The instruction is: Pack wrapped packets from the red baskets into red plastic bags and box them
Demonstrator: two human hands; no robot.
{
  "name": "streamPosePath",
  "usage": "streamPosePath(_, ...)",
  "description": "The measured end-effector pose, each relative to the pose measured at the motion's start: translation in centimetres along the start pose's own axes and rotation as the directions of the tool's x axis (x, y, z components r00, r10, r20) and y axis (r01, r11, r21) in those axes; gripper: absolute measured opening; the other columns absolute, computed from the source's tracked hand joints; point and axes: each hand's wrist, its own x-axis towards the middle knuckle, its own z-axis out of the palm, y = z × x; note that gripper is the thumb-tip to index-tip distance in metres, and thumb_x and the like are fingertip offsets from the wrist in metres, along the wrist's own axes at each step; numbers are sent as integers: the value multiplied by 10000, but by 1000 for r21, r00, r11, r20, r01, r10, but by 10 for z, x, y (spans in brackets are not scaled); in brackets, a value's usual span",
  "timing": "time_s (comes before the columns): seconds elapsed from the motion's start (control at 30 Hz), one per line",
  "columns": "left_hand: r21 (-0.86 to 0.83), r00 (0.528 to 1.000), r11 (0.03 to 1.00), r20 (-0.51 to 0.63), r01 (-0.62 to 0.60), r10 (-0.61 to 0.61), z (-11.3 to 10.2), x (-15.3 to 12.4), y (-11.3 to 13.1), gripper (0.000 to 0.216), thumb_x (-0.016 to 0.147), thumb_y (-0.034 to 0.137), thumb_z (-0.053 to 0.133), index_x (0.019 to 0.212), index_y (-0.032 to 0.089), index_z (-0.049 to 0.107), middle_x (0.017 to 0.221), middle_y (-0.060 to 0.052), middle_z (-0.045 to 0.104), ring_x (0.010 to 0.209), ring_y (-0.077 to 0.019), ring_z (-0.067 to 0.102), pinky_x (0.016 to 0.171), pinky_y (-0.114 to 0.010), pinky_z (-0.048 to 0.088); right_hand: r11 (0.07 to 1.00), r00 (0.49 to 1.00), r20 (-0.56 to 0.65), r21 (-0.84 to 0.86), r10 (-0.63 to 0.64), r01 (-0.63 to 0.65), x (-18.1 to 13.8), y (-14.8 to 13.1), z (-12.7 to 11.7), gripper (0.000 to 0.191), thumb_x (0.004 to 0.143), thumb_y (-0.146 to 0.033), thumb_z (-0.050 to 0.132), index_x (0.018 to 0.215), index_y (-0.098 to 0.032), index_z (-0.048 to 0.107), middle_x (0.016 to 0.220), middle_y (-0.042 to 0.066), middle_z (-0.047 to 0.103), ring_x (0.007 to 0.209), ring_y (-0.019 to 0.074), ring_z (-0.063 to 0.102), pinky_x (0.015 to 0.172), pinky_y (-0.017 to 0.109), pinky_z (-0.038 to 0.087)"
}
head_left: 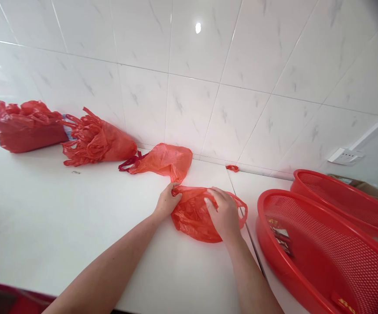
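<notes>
A thin red plastic bag (193, 220) lies spread and crumpled on the white table in front of me, one handle loop sticking out on its right. My left hand (167, 201) pinches the bag's upper left edge between thumb and fingers. Across the right part of the bag lies my right hand (224, 213), its fingers stretched out and the thumb apart from them. Just behind, touching or nearly touching it, is another crumpled red plastic bag (172, 159) with a dark red handle.
Bunched red bags (110, 141) and a fuller red bag (28, 131) stand along the tiled wall at the left. Two red mesh baskets (309, 244) are at the right, the nearer holding several small packets (282, 240). A small red scrap (232, 168) lies near the wall.
</notes>
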Motion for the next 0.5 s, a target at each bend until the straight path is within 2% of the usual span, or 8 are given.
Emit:
streamPosePath(0.07, -30, 999, 999, -34, 30, -31, 0, 0, -1, 394, 741, 286, 577, 1129, 216, 566, 994, -46, 641, 855, -183, 609, 792, -316, 472, 998, 989, -138, -26, -55, 52, -11, -17, -35, 299, 887, -308, 489, 1146, -228, 615, 1221, 62, 601, 1162, 222, 515, 995, 409, 410)
streamPosePath(0.13, -85, 998, 995, -26, 51, -54, 0, 0, -3, 391, 748, 332, 578, 1123, 225, 557, 943, -33, 628, 772, -164, 600, 726, -299, 476, 994, 951, -297, -89, -82, 58, -26, -23, -76, 276, 860, -310, 538, 1108, -233, 630, 1230, 64, 588, 1171, 241, 513, 1004, 422, 406)
streamPosePath(0.2, -145, 998, 987, -5, 65, -67, 1, 0, -5, 396, 750, 368, 580, 1120, 228, 551, 923, -27, 621, 727, -152, 590, 691, -290, 473, 979, 930, -363, -203, -64, -11, -45, -14, -116, 344, 846, -353, 554, 1167, -239, 601, 1229, 71, 591, 1146, 263, 538, 993, 440, 413)
streamPosePath(0.23, -166, 998, 984, 0, 65, -66, 1, 0, -6, 398, 750, 380, 583, 1117, 227, 551, 920, -27, 619, 724, -150, 587, 691, -289, 471, 954, 924, -384, -275, 2, -117, -56, -5, -134, 416, 846, -401, 544, 1229, -239, 561, 1238, 77, 590, 1146, 278, 541, 977, 450, 423)
streamPosePath(0.27, -178, 998, 982, -1, 59, -60, 1, 0, -6, 397, 750, 390, 584, 1110, 224, 555, 916, -28, 617, 729, -150, 584, 699, -290, 469, 911, 930, -356, -347, 94, -225, -67, 8, -149, 486, 845, -458, 521, 1281, -243, 518, 1248, 82, 587, 1131, 292, 553, 935, 454, 453)
streamPosePath(0.33, -195, 999, 980, -14, 41, -45, 2, 2, -7, 393, 745, 404, 588, 1087, 214, 566, 901, -28, 614, 742, -155, 579, 713, -293, 465, 809, 952, -219, -506, 214, -299, -92, 35, -169, 574, 805, -565, 518, 1301, -275, 496, 1191, 71, 630, 991, 298, 631, 766, 426, 530)
streamPosePath(0.4, -221, 999, 974, -21, 44, -50, 2, 4, -8, 402, 728, 419, 601, 1068, 207, 576, 881, -25, 612, 740, -160, 576, 707, -295, 466, 808, 960, 9, -542, 280, -230, -117, 58, -176, 547, 819, -561, 499, 1283, -273, 518, 1121, 57, 675, 895, 259, 676, 668, 352, 555)
streamPosePath(0.5, -238, 996, 968, -18, 82, -89, 2, 5, -8, 430, 701, 422, 616, 1070, 202, 583, 864, -24, 614, 720, -165, 574, 692, -299, 471, 813, 951, 142, -563, 274, -150, -150, 69, -168, 414, 880, -496, 440, 1177, -261, 609, 993, 33, 724, 813, 205, 701, 599, 268, 556)
